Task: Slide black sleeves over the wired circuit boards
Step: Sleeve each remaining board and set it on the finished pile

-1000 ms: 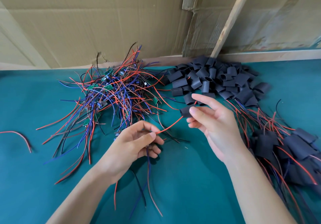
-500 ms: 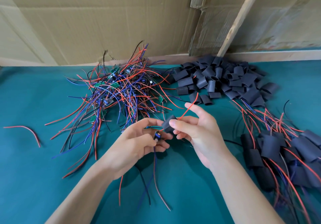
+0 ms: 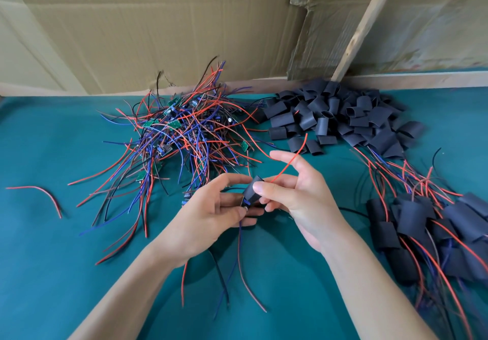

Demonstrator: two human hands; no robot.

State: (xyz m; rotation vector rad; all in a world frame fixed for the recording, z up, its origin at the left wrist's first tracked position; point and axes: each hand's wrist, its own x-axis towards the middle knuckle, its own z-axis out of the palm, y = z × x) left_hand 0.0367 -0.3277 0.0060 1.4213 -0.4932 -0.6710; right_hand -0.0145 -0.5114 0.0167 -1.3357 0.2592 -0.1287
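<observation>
Right hand (image 3: 295, 197) pinched a black sleeve (image 3: 252, 191), red wire (image 3: 291, 158) threaded through it. Left hand (image 3: 211, 215), touching it lower-left, gripped the circuit board (image 3: 245, 203) at the sleeve's mouth, along the sleeve's axis.

Tabletop (image 3: 52, 273): board tangle (image 3: 182, 133) at rear centre. Right of tangle: sleeve heap (image 3: 340, 118), against the rear wall (image 3: 158, 22). Right and forward of tangle: sleeved boards (image 3: 427, 231). Far left of tangle: stray wire (image 3: 39, 194). Before tangle: both hands, meeting on one sleeve (image 3: 252, 193).
</observation>
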